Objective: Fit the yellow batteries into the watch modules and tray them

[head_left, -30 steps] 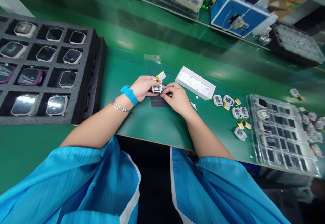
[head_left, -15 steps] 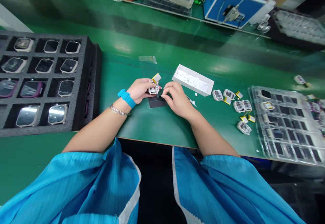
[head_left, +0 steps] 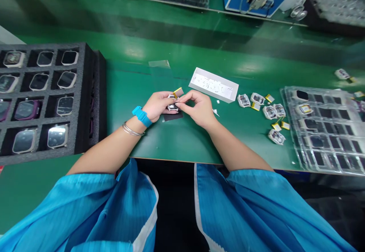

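My left hand (head_left: pixel 158 106) is closed around a small white smartwatch case (head_left: pixel 172 107) with its inside showing. A yellow-edged battery (head_left: pixel 178 92) sticks up from the far side of the case. My right hand (head_left: pixel 197 108) is pinched, with thumb and forefinger tips over the open case; whatever lies between them is too small to make out. Beneath the hands, a black sheet (head_left: pixel 172 117) lies on the bench, and a clear film (head_left: pixel 159 71) lies just beyond them.
A white box (head_left: pixel 213 85) with tiny dark parts stands beyond my right hand. Several open watch cases (head_left: pixel 258 99) with batteries lie to the right, beside stacked clear trays (head_left: pixel 325 130). A grey foam tray (head_left: pixel 81 103) of watches stands left. Equipment lines the back shelf (head_left: pixel 182 6).
My right hand has moved left, from beside the watch case to over its open inside. The left hand still holds the case. The camera view has shifted slightly.
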Demonstrator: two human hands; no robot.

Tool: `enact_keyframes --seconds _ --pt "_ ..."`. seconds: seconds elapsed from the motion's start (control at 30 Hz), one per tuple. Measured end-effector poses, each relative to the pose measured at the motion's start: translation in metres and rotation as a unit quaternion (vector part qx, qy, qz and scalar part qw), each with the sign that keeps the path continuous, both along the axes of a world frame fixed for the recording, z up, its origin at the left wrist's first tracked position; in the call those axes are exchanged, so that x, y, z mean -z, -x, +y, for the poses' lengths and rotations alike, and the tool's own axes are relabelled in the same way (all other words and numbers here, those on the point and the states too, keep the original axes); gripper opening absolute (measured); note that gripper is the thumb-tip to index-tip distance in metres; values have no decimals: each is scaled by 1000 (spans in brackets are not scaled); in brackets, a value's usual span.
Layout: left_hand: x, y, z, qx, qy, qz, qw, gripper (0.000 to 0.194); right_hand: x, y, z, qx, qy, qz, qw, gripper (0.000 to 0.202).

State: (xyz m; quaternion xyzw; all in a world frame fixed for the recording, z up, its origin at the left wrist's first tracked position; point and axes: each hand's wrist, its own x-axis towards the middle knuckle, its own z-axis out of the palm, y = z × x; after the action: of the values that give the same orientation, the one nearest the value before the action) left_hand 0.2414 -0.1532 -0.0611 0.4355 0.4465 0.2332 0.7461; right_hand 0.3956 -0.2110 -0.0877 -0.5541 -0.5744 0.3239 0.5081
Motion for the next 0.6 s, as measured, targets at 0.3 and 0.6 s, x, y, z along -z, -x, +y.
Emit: enact_keyframes --seconds 0.3,0.6 --pt "5 1 0 -6 5 -27 1000 7 -1 3 0 -8 8 4 1000 16" --pt "1 1 0 -8 0 -8 1000 5 -5 2 0 -7 -10 52 999 21"
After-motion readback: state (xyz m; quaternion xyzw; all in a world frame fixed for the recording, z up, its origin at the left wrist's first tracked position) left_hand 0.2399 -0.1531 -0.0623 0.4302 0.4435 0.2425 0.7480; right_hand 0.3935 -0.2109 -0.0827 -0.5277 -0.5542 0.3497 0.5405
